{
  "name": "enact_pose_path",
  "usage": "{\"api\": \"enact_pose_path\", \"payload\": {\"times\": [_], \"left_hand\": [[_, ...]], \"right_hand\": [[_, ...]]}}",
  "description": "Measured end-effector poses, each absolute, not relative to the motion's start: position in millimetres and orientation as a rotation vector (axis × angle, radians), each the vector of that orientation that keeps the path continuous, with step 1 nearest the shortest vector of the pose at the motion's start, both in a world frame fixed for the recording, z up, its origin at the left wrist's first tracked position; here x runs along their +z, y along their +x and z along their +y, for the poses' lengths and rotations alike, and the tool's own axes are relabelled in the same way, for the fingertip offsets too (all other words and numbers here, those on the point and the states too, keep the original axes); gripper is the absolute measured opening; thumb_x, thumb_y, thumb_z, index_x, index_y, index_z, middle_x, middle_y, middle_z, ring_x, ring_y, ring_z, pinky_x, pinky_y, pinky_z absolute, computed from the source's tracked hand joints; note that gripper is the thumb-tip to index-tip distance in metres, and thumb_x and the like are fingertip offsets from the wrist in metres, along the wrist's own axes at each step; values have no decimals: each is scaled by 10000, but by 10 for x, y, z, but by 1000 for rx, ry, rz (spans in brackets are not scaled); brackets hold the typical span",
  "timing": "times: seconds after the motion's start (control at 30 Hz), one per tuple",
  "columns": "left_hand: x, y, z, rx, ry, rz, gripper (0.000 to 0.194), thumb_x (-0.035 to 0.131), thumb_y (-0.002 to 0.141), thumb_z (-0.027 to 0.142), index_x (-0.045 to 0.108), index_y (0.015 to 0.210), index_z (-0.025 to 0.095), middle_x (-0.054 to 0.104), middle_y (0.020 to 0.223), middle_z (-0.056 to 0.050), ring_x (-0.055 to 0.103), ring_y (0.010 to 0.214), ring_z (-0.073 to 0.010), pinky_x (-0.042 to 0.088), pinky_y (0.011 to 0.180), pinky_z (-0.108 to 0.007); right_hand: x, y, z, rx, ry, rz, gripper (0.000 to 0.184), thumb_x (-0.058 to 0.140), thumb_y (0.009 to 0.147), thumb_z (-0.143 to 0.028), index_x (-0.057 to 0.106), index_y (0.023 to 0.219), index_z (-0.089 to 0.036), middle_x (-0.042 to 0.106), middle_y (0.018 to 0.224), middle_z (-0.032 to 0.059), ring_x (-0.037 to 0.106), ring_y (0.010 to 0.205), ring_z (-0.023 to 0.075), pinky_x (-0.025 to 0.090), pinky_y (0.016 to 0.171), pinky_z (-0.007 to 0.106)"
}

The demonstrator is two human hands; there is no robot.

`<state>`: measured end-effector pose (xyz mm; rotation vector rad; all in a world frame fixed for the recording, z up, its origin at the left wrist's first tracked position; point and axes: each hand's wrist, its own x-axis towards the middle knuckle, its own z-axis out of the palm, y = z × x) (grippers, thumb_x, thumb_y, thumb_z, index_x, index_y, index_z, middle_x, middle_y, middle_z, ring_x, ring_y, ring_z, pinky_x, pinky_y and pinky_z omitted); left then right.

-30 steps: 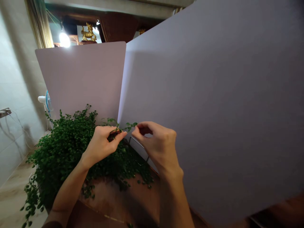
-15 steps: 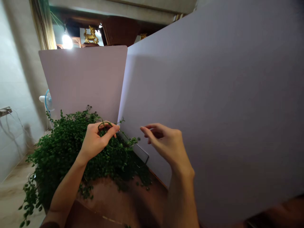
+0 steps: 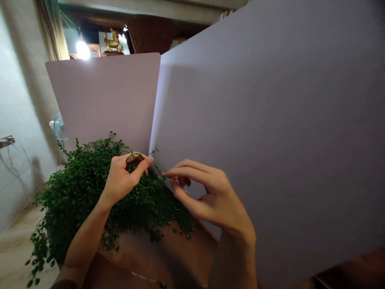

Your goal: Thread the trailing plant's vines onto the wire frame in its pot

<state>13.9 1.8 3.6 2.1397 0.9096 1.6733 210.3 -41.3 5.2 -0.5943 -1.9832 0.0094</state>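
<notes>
A bushy trailing plant (image 3: 81, 172) with small round green leaves covers the left part of a brown wooden surface. My left hand (image 3: 128, 172) is closed in a pinch on a thin green stem (image 3: 157, 168) above the foliage, with part of the stem looping over its fingers. The stem runs down and right from the pinch. Beside its lower end is my right hand (image 3: 204, 192), fingers stretched out and thumb apart from them. Its fingertips are at the stem; whether they touch it I cannot tell.
A pale panel (image 3: 105, 96) stands behind the plant, and a larger one (image 3: 270, 132) fills the right side. The brown wooden surface (image 3: 141, 253) lies below. Farther back are a lit bulb (image 3: 83, 50), a golden figurine (image 3: 113, 41) and a fan (image 3: 59, 125).
My right hand has moved left and slightly down to the stem, and its fingers have spread from a pinch. My left hand keeps its pinch in nearly the same place.
</notes>
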Motion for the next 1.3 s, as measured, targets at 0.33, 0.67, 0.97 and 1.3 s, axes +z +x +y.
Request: {"api": "enact_pose_path", "payload": {"times": [0.33,0.67,0.97,1.3], "left_hand": [[7,130,27,1691,2122,975,239,649,885,331,693,720,164,633,596,8,565,554,-113,450,577,-222],[-12,118,65,1688,2081,977,284,648,886,362,665,685,161,619,587,4,558,555,-116,441,586,-232],[10,107,58,1691,2060,937,237,648,888,328,689,722,164,599,586,13,544,566,-107,445,596,-231],[15,71,-96,2048,1671,572,212,684,879,359,687,775,173,579,608,11,551,555,-96,469,569,-228]], "right_hand": [[-20,1952,-484,-127,-642,-2240,346,490,866,15,708,1039,-191,689,1190,77,636,1049,211,569,858,363],[9,1962,-416,-221,-668,-2175,245,522,858,13,699,942,-134,719,949,88,616,869,213,557,737,355],[23,1913,-465,-231,-806,-2008,125,591,813,-87,674,764,-168,625,689,1,561,628,124,451,586,255],[-42,2094,-210,-111,-1283,-1331,92,678,732,-253,723,685,-188,694,620,22,627,563,172,489,603,314]]}}
